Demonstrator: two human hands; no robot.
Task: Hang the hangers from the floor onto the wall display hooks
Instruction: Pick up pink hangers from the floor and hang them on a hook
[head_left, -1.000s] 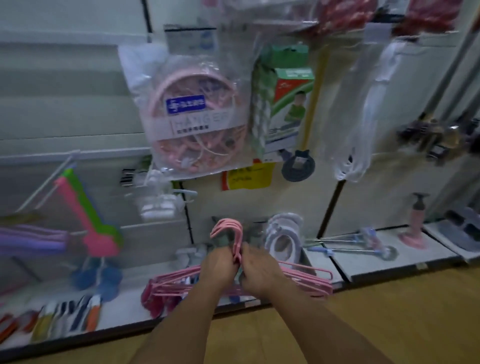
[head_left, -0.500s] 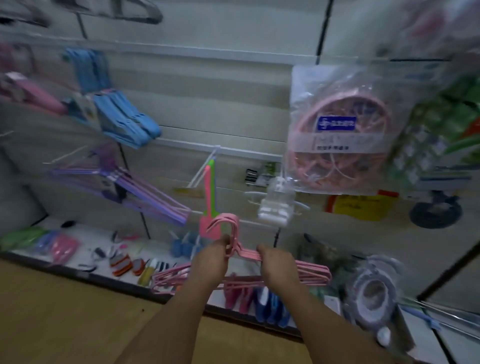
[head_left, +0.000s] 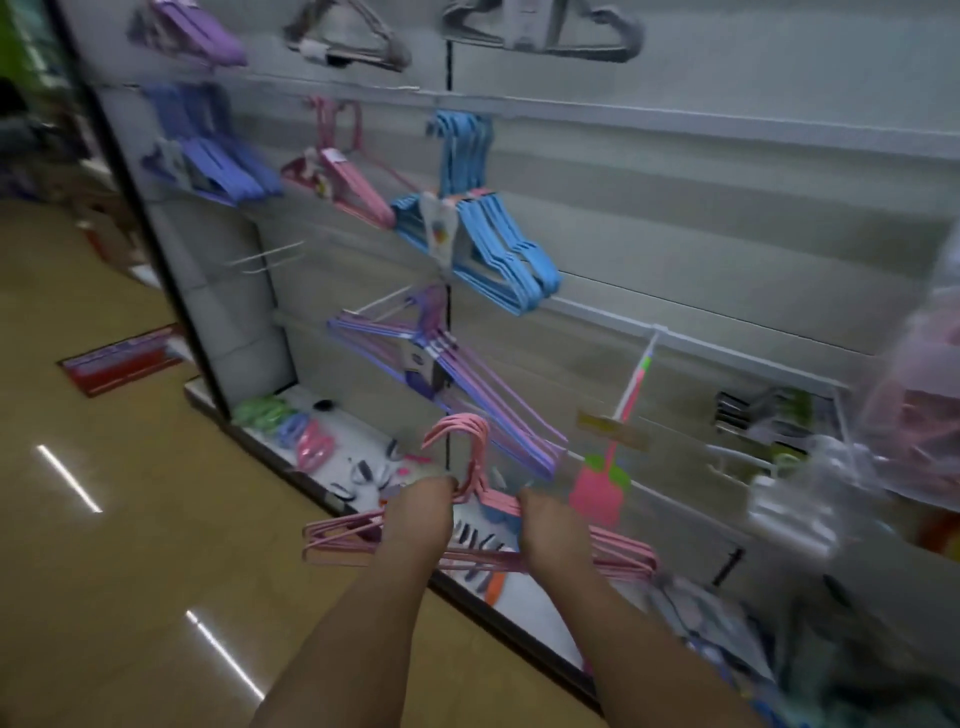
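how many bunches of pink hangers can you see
2: one bunch of pink wire hangers held in both hands, low in front; one bunch of pink plastic hangers hanging on the wall display, upper left. More may be hidden.

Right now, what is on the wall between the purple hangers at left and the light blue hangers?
In the head view, a bundle of pink hangers hangs between the purple hangers and the light blue hangers.
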